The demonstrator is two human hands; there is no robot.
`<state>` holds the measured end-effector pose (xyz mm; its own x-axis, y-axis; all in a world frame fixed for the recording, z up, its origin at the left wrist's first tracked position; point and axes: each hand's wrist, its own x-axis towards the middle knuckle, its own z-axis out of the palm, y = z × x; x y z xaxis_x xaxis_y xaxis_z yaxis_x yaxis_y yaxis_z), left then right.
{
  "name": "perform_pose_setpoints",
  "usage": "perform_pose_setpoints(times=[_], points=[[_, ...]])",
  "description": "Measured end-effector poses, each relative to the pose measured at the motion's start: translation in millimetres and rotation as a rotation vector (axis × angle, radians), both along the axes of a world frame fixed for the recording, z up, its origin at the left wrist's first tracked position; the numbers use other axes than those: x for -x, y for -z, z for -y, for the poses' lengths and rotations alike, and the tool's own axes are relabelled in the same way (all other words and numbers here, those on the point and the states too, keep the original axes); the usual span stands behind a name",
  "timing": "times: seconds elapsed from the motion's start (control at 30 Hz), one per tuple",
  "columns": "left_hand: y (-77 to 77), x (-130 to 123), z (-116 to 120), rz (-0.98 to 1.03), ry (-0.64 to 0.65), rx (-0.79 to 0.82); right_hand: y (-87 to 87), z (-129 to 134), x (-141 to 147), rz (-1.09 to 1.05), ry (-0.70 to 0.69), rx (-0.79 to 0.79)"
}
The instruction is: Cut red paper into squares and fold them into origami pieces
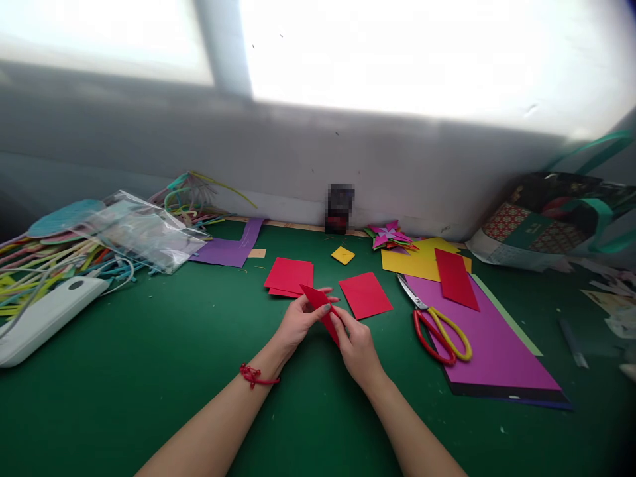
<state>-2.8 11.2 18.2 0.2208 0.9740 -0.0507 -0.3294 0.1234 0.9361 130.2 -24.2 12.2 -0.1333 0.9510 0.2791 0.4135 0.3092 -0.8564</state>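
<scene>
Between both hands, above the green table (199, 404), is a folded piece of red paper (314, 297). My left hand (298, 322) is closed on its left side, thumb on top. On its lower right edge, my right hand (355, 343) pinches the fold with thumb and fingers. Behind my left hand lie red paper squares (291, 273), overlapping. A single red square (366, 295) rests flat just beyond my right hand. Farther right, scissors (433, 324) with one red and one yellow handle lie on purple paper (501, 351).
A power strip (59, 315) and a heap of coloured strips (54, 258) under a clear plastic bag (144, 232) occupy the left. Yellow paper (407, 260), a red strip (456, 278) and paper stars (390, 235) lie back right. A patterned bag (527, 218) stands against the wall.
</scene>
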Motion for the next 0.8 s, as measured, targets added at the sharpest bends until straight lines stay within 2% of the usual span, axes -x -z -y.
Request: perform_pose_setpoints(times=[0.23,0.43,0.8], points=[[2.6,-0.3,-0.5,-0.002,-0.039,0.082,-2.2,-0.6,-0.6,-0.071,-0.018,0.085],[5.1,0.2,-0.2,0.004,-0.074,0.071,0.1,-1.2,0.4,-0.038,0.017,0.083],[12.4,1.3,-2.6,0.015,-0.103,0.066,-0.3,-4.0,2.4,-0.189,0.02,0.196]])
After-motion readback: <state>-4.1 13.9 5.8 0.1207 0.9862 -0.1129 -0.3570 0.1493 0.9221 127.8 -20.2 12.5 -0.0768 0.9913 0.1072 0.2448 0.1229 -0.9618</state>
